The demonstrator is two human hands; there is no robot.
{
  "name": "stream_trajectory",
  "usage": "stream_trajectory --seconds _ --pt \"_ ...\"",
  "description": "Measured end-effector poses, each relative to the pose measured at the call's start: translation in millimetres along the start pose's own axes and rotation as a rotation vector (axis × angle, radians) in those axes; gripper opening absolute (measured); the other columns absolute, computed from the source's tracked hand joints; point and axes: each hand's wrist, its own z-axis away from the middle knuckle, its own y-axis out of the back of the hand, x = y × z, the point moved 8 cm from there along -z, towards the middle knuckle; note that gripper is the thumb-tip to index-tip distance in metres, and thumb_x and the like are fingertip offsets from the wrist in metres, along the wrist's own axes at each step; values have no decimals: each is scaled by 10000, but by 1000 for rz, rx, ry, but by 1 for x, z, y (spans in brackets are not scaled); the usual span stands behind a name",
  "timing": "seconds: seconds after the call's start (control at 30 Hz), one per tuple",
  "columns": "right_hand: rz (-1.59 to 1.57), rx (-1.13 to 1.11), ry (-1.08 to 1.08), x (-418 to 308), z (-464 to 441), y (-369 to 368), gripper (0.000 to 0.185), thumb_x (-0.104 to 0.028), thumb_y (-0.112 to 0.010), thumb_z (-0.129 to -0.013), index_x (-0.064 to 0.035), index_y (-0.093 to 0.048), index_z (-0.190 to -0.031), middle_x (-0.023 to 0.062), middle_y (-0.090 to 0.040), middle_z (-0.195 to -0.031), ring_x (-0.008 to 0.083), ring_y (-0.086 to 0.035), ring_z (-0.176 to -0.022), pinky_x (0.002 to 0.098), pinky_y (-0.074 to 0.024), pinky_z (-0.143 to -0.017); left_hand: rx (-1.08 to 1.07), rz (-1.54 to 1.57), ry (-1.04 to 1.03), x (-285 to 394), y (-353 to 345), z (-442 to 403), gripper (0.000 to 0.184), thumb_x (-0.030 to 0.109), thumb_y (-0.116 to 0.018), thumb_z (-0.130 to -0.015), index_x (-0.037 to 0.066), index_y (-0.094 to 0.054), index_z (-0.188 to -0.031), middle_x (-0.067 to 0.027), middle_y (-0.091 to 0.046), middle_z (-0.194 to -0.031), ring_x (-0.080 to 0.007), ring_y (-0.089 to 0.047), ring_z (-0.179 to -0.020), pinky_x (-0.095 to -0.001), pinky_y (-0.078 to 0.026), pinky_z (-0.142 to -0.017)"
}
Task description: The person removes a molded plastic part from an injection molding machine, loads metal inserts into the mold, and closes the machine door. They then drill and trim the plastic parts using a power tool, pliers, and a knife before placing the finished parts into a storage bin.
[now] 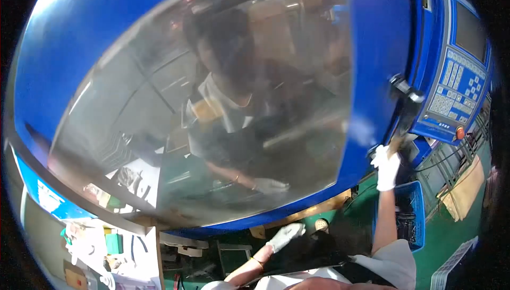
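One white-gloved right hand, clamped on the lower part of the dark handle, at the right side of the blue machine door and just beside the control panel; exact wrap of the fingers too blurred to tell. One white-gloved left hand, near centre, loosely extended, touching nothing and holding nothing. For a sound grip, by judgement: close the whole palm around the handle rather than hook it with fingertips, line the wrist up with the arm, and load it smoothly, without a jerk. Mind loose glove cloth beside the door's edge, hold the idle left hand clear of it, and stay off the red button at the right. On the green floor, near right, a blue basket with dark items inside, too shadowed to name. At near left, on the cluttered bench, a green box, apparently a small container, contents hidden; around it, pale pieces too glaring to identify.
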Motion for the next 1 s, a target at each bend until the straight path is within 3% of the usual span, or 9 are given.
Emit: stream_trajectory --seconds 0.07,0.23,0.3,0.4,0.5,0.63,0.77,0.9,1.0 --pt "-23 -145 -75 -7 25 -20 173 -154 -626 -894 -81 -588 -741 -20 -542 -606 65 -517 -518 221 -413 -484 -43 -111 -241 150 -18 -5 379 337 -469 -983 44 -591 -1189 -70 -632 -1101 -160 -566 -1020 -299 -438 -904" --pt "-142 -695 -234 15 96 -91 114 -57 -660 -817 -89 -596 -727 -28 -549 -656 67 -514 -563 230 -418 -497 252 -42 -664 319 -42 1 375 235 -570 -913 8 -556 -1213 -118 -630 -1090 -201 -598 -987 -333 -455 -907" --pt "-122 -936 -131 -6 123 -128 55 -32 -651 -800 -57 -611 -829 -8 -560 -688 113 -541 -606 268 -447 -557 338 -151 -684 335 -40 26 367 235 -592 -894 2 -570 -1177 -116 -638 -1061 -202 -607 -947 -334 -472 -868" --pt "-366 -1068 -332 -9 157 -180 134 -37 -637 -809 -22 -623 -941 23 -594 -727 165 -580 -658 305 -483 -629 564 -385 -576 310 -9 57 307 214 -651 -831 -20 -611 -1026 -97 -656 -926 -190 -617 -787 -319 -505 -721" --pt "-394 -1327 235 -57 160 -211 200 -66 -613 -845 -3 -628 -1034 62 -670 -824 189 -639 -775 321 -510 -731 869 -10 -584 306 19 92 146 125 -633 -803 -20 -614 -801 -68 -631 -723 -139 -572 -619 -265 -470 -589" --pt "-281 -1586 31 -12 172 -244 208 -61 -605 -857 -11 -643 -1055 88 -703 -932 183 -664 -849 312 -520 -763 1376 -5 -454 302 57 147 264 206 -436 -969 17 -539 -817 -48 -547 -666 -129 -526 -597 -267 -437 -580" --pt "-158 -1722 -56 18 155 -274 187 -52 -575 -879 -7 -657 -1042 99 -707 -943 178 -670 -877 308 -525 -762 1583 98 -386 259 103 185 285 243 -444 -991 42 -496 -796 -33 -505 -635 -131 -490 -561 -273 -426 -558" --pt "-293 -1550 -161 50 96 -315 202 -139 -547 -927 -33 -669 -1047 73 -709 -919 182 -671 -847 304 -521 -818 1724 27 -617 263 138 216 283 273 -476 -991 59 -482 -805 -20 -477 -620 -122 -456 -543 -267 -415 -555" --pt "32 -1498 -264 69 43 -365 248 -201 -558 -928 -14 -643 -1065 88 -698 -876 181 -670 -840 320 -521 -856 1845 49 -603 246 156 233 260 266 -478 -989 47 -502 -852 -13 -472 -614 -116 -458 -556 -257 -415 -581"
